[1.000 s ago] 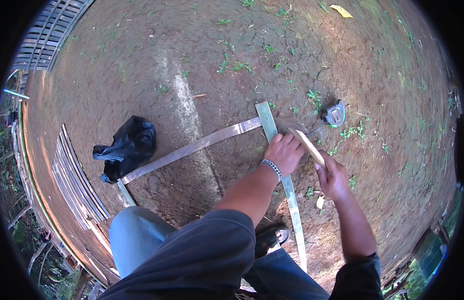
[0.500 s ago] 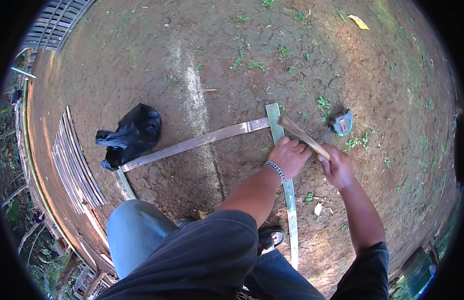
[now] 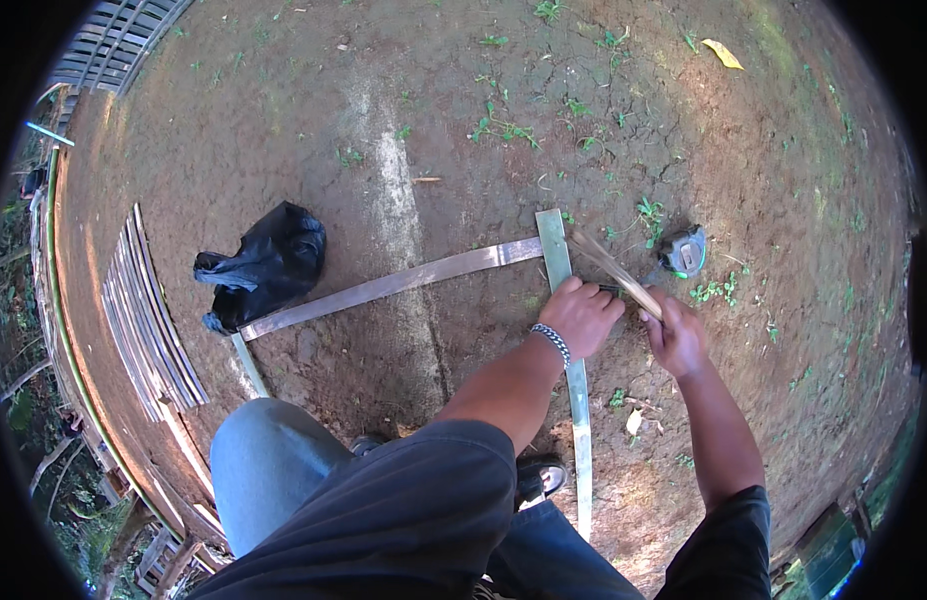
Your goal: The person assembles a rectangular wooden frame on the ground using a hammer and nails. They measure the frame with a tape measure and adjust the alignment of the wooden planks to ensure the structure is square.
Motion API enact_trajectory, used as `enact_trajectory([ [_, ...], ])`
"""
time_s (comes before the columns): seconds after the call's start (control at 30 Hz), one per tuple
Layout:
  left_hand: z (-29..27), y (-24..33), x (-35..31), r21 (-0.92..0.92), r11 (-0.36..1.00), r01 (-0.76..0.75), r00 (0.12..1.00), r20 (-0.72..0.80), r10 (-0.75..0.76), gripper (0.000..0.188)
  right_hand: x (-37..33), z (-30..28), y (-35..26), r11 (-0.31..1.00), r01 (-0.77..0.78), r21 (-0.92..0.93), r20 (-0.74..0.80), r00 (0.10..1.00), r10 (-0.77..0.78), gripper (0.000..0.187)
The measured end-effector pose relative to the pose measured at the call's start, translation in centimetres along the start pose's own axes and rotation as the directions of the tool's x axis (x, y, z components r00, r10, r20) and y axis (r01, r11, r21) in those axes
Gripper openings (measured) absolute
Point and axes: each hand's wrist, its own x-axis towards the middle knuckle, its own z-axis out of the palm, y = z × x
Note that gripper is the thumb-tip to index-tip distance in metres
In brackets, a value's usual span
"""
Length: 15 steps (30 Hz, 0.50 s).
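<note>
Left hand [image 3: 584,318], grip unclear, is curling over a green strip [image 3: 579,402] — seemingly steadying it; right hand [image 3: 677,336] gripping a stick [image 3: 624,278].

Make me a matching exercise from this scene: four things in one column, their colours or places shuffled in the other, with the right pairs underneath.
Things:
1. Plastic bag
2. Tape measure
3. Wooden piece
4. Yellow leaf

Colours or places:
A. Gripped in the right hand
B. Near the picture's upper right
C. Black, by the left end of the crosswise strip
D. Grey with green edging

Pairs: 1-C, 2-D, 3-A, 4-B
</note>
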Motion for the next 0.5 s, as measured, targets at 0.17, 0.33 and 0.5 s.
enact_trajectory([
  [0.17,1.1,-0.3,-0.4,0.036,0.999,-0.023,0.993,-0.114,0.027,0.006,0.2,0.1,-1.2,0.994,-0.066,-0.086,0.058,0.996,0.071,0.038],
  [0.33,-1.1,0.2,0.1,0.037,0.999,-0.003,0.990,0.144,-0.003,0.009,0.1,-0.2,-1.1,0.994,0.105,-0.010,-0.171,0.980,-0.105,0.037],
  [0.5,1.0,0.0,-0.6,-0.018,1.000,0.002,0.995,-0.103,-0.003,0.009,0.2,-0.2,-1.0,0.990,-0.086,-0.115,0.109,0.989,0.098,0.040],
])
